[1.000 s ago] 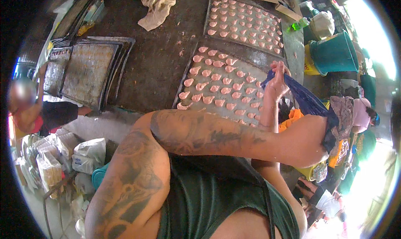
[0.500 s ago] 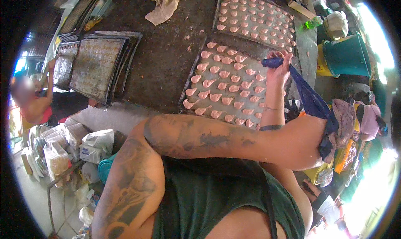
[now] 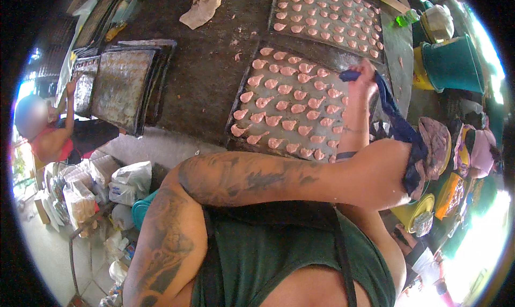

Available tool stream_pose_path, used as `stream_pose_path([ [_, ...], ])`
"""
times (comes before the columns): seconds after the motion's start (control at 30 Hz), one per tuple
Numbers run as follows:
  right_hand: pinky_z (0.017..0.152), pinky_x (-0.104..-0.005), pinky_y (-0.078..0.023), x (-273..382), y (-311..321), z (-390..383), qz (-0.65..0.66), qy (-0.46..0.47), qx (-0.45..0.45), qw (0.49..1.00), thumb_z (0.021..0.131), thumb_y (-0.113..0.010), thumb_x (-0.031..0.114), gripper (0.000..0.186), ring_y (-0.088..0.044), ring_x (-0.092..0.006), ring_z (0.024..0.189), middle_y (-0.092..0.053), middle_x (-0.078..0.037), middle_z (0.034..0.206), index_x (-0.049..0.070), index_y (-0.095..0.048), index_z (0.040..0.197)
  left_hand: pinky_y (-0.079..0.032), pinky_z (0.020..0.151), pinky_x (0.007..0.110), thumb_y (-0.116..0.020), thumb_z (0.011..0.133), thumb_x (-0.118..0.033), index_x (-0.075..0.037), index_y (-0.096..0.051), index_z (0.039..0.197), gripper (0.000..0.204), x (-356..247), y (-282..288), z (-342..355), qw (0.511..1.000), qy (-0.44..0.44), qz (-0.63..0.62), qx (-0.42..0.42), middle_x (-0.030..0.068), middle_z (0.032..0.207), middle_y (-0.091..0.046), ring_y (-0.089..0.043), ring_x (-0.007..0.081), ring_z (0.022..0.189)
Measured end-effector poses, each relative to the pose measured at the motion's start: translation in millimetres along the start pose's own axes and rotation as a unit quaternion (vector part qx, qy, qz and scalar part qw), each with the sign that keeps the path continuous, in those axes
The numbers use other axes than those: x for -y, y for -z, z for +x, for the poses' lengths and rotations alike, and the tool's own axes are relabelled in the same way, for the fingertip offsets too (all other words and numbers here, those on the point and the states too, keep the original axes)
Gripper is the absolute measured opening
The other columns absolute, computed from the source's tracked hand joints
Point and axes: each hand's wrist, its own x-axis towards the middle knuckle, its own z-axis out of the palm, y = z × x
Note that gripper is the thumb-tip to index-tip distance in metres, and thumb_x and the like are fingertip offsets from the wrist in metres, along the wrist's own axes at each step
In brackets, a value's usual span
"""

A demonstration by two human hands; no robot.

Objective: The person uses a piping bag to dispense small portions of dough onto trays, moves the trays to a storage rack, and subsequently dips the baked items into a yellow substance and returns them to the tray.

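While the right hand (image 3: 366,77) is closed tight, gripping one end of a twisted navy cloth (image 3: 393,111), the left forearm (image 3: 279,175), tattooed, crosses in front of the body toward the right. Cloth slants down from the right fist to the left hand (image 3: 389,170), where it bunches against a mottled brownish cloth (image 3: 435,146); left fingers hidden, can't tell if that grip is open or closed. Right fist shows near the upper right corner of the nearer baking tray (image 3: 272,128), which carries rows of pink piped mounds (image 3: 289,126) with tails. Farther tray (image 3: 303,25), same kind of mounds, lies just beyond on the dark bench (image 3: 204,92). Beige rag (image 3: 203,6) at bench top, stacked worn trays (image 3: 118,84) at left, co-worker's hand (image 3: 71,87) by them; teal bucket (image 3: 453,65) at right
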Motion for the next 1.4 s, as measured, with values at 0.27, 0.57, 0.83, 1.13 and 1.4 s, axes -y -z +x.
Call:
stream_pose_path([
  [0.27, 0.065, -0.0361, -0.05, 30, 70, 58, -0.027, 0.016, 0.057, 0.998, 0.084, -0.071, 0.016, 0.022, -0.054, -0.0158, 0.061, -0.054, -0.002, 0.068, 0.01, -0.052, 0.075, -0.05, 0.066, 0.047, -0.066, 0.078, -0.011, -0.001, -0.065, 0.084, 0.011, -5, -25, 8, 0.998, 0.024, -0.036, 0.043, 0.0239, 0.074, -0.063, -0.063, 0.0448, 0.077],
  [0.57, 0.066, -0.0339, -0.05, 50, 97, 61, -0.074, 0.056, 0.048, 0.995, 0.086, -0.068, 0.015, 0.016, -0.056, -0.0163, 0.066, -0.057, -0.004, 0.073, 0.008, -0.055, 0.079, -0.05, 0.066, 0.047, -0.068, 0.078, -0.012, -0.001, -0.066, 0.085, 0.013, 11, -62, 11, 0.999, 0.033, -0.004, 0.042, 0.0238, 0.074, -0.064, -0.064, 0.0441, 0.076],
  [0.83, 0.068, -0.032, -0.05, 85, 123, 53, -0.122, 0.128, 0.022, 0.984, 0.088, -0.065, 0.014, 0.012, -0.059, -0.0167, 0.07, -0.06, -0.005, 0.078, 0.007, -0.057, 0.082, -0.049, 0.065, 0.047, -0.067, 0.076, -0.011, 0.0, -0.065, 0.085, 0.013, 22, -83, 10, 0.998, 0.018, -0.042, 0.039, 0.0224, 0.072, -0.064, -0.064, 0.0428, 0.075],
  [1.13, 0.069, -0.0299, -0.05, 112, 83, 27, -0.185, 0.23, 0.028, 0.955, 0.09, -0.061, 0.013, 0.01, -0.061, -0.0172, 0.076, -0.064, -0.007, 0.083, 0.004, -0.059, 0.086, -0.05, 0.064, 0.042, -0.069, 0.076, -0.015, -0.002, -0.063, 0.089, 0.019, -24, 18, -18, 0.987, -0.053, -0.018, 0.147, 0.0187, 0.069, -0.062, -0.062, 0.0375, 0.065],
  [1.4, 0.071, -0.0305, -0.052, -44, -68, -93, -0.291, 0.081, 0.318, 0.899, 0.091, -0.061, 0.01, 0.01, -0.064, -0.0182, 0.081, -0.07, -0.011, 0.094, 0.001, -0.063, 0.095, -0.05, 0.077, 0.036, -0.084, 0.069, -0.023, 0.001, -0.062, 0.107, 0.049, -50, 241, -254, 0.892, 0.298, 0.304, -0.151, 0.0129, 0.092, -0.069, -0.063, 0.0196, 0.084],
])
